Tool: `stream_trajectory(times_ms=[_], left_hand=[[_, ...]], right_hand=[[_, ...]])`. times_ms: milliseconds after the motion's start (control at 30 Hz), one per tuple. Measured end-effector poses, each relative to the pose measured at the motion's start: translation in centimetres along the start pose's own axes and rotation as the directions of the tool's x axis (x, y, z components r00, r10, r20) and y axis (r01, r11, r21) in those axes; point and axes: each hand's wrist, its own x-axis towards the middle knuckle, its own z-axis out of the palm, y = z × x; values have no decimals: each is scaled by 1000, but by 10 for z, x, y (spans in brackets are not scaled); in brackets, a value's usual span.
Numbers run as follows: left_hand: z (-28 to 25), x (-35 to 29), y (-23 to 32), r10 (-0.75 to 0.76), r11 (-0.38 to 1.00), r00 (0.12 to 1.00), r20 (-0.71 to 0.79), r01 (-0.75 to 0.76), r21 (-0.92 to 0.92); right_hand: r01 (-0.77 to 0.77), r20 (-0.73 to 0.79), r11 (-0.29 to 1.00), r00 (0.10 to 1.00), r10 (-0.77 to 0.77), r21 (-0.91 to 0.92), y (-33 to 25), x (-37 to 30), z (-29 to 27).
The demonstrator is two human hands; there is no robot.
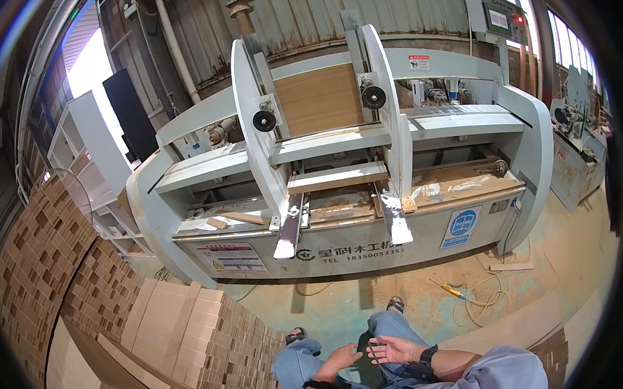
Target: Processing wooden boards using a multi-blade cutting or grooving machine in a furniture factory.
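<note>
My left hand (342, 358) hovers over my lap, its fingers loosely stretched toward the other hand, and nothing shows in it. Palm up, my right hand (396, 349) lies open beside it with the fingers apart. Between the two hands is a dark shape (364, 343) that I cannot make out. Dark bands circle both wrists. My knees in blue jeans (394, 326) are under the hands. Ahead stands a large pale woodworking machine (341, 245), apart from both hands, with a wooden panel (320, 99) upright between its two white posts and a stack of strips (337, 177) below.
Stacked wooden boards (185, 332) rise close on my left, with taller stacks (42, 241) behind. A yellow-handled air gun (453, 290) and its hose lie on the dusty floor at right. Long boards (505, 328) lie beside me. A control screen (502, 19) hangs at upper right.
</note>
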Motion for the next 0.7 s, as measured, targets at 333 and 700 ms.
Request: stream_trajectory(times_ms=[333,700], left_hand=[[-3,1,3,-21,1000,999,46,19,24],[-1,1,1,-28,1000,999,42,28,-1]], right_hand=[[-6,-18,1000,1000,5,-22,-1,-1,1],[-5,-24,999,1000,4,-32,-1,-1,5]])
